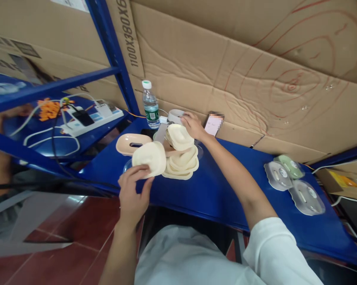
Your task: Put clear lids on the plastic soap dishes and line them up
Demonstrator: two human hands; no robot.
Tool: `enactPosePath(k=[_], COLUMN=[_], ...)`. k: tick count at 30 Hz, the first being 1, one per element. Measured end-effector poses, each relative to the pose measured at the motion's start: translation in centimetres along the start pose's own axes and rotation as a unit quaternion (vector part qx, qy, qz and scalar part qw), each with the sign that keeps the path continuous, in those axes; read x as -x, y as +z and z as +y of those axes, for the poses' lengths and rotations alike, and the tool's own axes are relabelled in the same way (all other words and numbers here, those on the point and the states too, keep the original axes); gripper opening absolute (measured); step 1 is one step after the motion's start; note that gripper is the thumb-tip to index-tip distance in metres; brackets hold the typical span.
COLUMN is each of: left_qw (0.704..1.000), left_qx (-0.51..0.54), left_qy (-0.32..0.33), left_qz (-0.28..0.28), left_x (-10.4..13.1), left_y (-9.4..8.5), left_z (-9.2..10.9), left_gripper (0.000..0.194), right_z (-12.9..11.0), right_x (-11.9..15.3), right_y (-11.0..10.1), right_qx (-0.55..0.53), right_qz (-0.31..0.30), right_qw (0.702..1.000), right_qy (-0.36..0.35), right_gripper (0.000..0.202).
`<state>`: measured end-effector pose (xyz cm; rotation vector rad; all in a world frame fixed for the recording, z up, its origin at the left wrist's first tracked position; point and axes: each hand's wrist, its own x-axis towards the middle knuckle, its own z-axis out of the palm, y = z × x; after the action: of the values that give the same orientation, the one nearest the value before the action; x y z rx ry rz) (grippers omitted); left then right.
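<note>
My left hand pinches a cream, rounded-square plastic dish between thumb and fingers, above the table's front left part. Farther back, my right hand is closed on the edge of a pale grey oval plastic piece; its fingertips are partly hidden. Between the hands lies a pile of similar cream dishes, with one tilted dish on top. Left of the pile sits a peach oval plastic piece with a slot in it. A clear bluish piece shows partly beneath the held dish.
A water bottle stands at the back, and a phone leans against the cardboard. Several clear-covered plastic packs lie on the right of the blue table. Blue shelf posts, cables and a power strip are at left.
</note>
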<state>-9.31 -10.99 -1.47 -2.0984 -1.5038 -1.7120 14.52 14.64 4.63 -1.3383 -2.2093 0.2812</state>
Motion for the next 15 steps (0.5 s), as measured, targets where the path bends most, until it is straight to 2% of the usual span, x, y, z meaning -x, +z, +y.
enactPosePath(k=[2, 7, 9, 12, 15], left_qw=[0.999, 0.977, 0.971, 0.972, 0.974], left_qx=[-0.038, -0.075, -0.086, -0.099, -0.116], left_qy=[-0.017, -0.017, -0.007, 0.001, 0.007], left_qz=[-0.014, -0.198, -0.224, -0.212, -0.197], left_x=[0.4, 1.4, 1.4, 1.0, 0.7], left_y=[-0.7, -2.5, -2.8, -2.4, -1.7], left_z=[-1.4, -3.5, -3.8, -4.1, -4.5], left_gripper=[0.014, 0.02, 0.022, 0.023, 0.023], right_z=[0.2, 1.7, 1.8, 0.8, -0.7], right_x=[-0.5, -0.5, 0.3, 3.5, 9.7], right_y=[0.4, -0.3, -1.2, -3.5, -7.1], right_qx=[0.007, -0.026, -0.025, 0.013, 0.078], right_qz=[-0.016, -0.007, 0.006, 0.028, 0.06], right_qw=[0.999, 1.0, 1.0, 0.999, 0.992], right_qy=[0.027, 0.017, 0.003, -0.037, -0.083], right_gripper=[0.06, 0.07, 0.072, 0.067, 0.056])
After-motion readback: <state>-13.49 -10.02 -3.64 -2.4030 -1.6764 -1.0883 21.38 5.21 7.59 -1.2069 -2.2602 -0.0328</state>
